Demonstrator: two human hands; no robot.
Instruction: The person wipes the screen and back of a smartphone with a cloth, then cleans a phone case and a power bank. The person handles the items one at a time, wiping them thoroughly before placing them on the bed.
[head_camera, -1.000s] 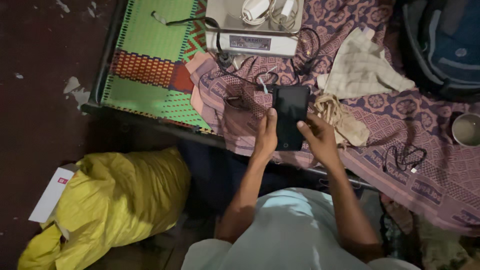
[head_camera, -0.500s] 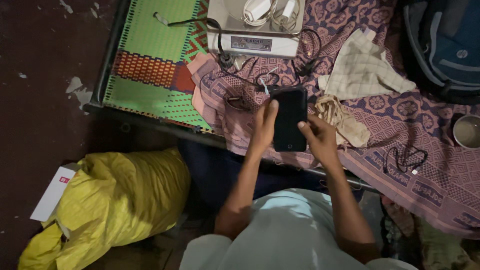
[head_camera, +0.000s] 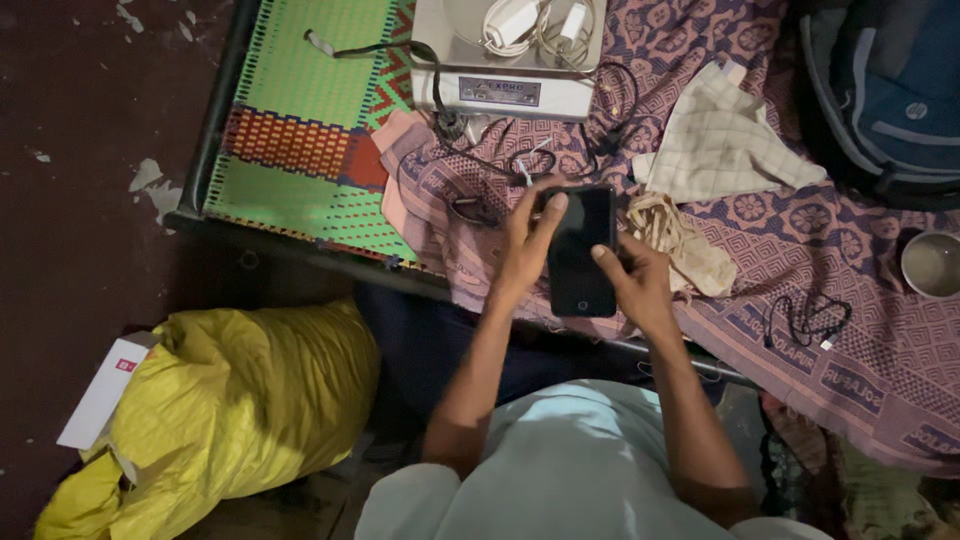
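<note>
A black smartphone (head_camera: 580, 250) with a dark screen is held above the edge of a cot covered by a purple patterned cloth (head_camera: 820, 240). My left hand (head_camera: 525, 245) grips its left side, thumb lying on the top left of the screen. My right hand (head_camera: 632, 285) holds its right side, thumb resting on the right edge. Both arms reach forward from my light shirt at the bottom of the view.
A metal weighing scale (head_camera: 505, 60) with white chargers on top stands at the back. Black cables (head_camera: 805, 318), a checked cloth (head_camera: 722, 140), a crumpled rag (head_camera: 680, 245), a backpack (head_camera: 895, 90) and a steel cup (head_camera: 932, 264) lie on the cot. A yellow sack (head_camera: 225, 410) and white box (head_camera: 100, 390) sit on the floor.
My hands and the phone have shifted slightly nearer me. My left thumb has slid up from the phone's left edge onto the top of the screen.
</note>
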